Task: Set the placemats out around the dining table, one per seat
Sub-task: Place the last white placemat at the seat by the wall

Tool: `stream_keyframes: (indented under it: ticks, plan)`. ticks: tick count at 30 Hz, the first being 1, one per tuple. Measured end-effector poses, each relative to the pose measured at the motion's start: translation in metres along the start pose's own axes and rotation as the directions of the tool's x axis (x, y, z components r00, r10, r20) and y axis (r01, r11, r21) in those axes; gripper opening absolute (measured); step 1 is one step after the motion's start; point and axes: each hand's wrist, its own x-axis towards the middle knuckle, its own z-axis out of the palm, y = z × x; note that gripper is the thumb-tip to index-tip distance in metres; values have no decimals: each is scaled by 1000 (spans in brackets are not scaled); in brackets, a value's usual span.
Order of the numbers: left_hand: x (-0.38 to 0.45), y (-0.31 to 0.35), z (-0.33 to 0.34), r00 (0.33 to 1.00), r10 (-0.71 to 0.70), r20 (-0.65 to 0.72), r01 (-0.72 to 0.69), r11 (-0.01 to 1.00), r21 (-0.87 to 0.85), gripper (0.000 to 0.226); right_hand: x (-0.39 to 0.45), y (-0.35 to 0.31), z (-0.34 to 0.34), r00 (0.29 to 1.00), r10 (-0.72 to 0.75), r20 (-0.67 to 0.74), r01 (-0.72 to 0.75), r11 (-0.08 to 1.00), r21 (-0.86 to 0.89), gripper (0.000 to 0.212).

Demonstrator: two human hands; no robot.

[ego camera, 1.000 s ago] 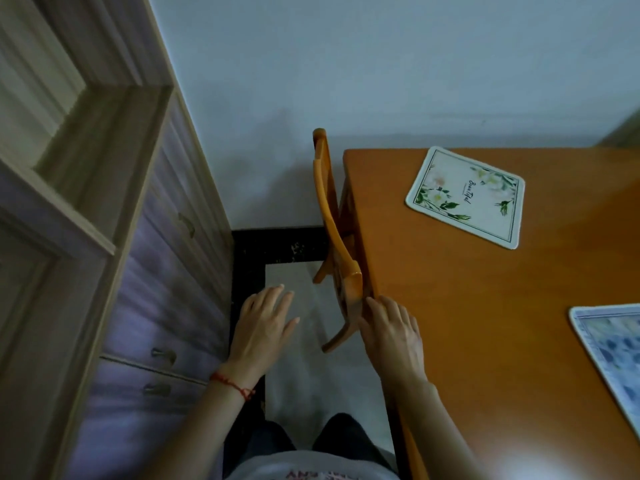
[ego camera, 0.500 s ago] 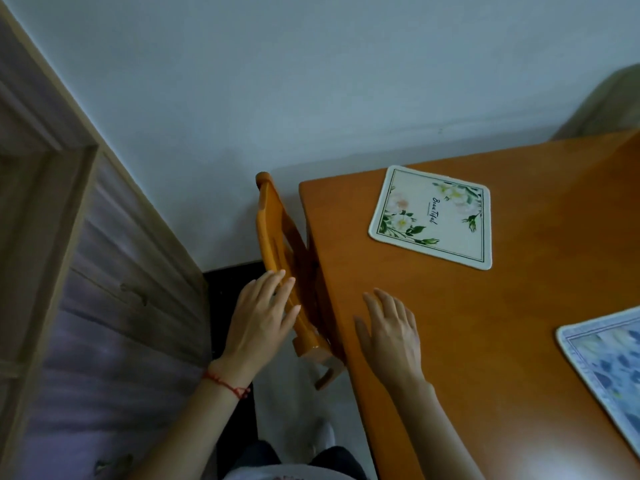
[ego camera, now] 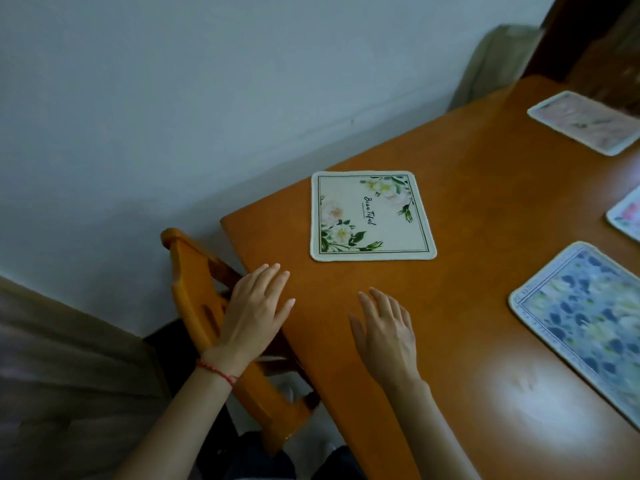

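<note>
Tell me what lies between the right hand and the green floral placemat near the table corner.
Nothing visible does. The right hand is open over bare table, and only bare wood separates it from the green floral placemat ahead. The left hand, also empty, sits at the table's edge by the chair.

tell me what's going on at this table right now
A person stands at the corner of an orange wooden dining table, both hands empty. The left hand hovers at the table edge above an orange wooden chair; the right hand is spread over bare tabletop. Four mats are laid out: a cream floral placemat nearest, a blue patterned placemat, a pinkish placemat and a white placemat at the frame edge.
</note>
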Motion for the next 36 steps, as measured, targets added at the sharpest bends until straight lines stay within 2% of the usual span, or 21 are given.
stream_keyframes:
  ticks: [2, 10, 14, 22, 28, 33, 36]
  plan:
    - [25, -10, 5, 998, 59, 23, -59, 998, -11, 52, 12, -2, 4, 999, 46, -3, -46, 999, -20, 43]
    - [106, -47, 20, 962, 263, 79, -260, 965, -42, 52, 53, -20, 20, 956, 293, -3, -293, 956, -16, 40]
    - [136, -57, 31, 936, 343, 76, -337, 938, -85, 42, 67, -28, 25, 927, 374, -19, -374, 927, 4, 46]
    - [169, -55, 37, 897, 429, 108, -420, 902, -100, 43, 79, -25, 27, 897, 437, -63, -438, 899, -9, 47]
    - [182, -52, 38, 881, 467, 78, -460, 883, -92, 45, 85, -16, 32, 893, 445, -67, -446, 895, 2, 42]
    - [211, -57, 51, 855, 510, 96, -501, 859, -108, 44, 95, -17, 44, 855, 517, -47, -517, 856, 20, 45]
    - [240, -58, 64, 812, 574, 102, -565, 818, -109, 45, 106, -13, 56, 821, 570, -39, -571, 821, -3, 38]
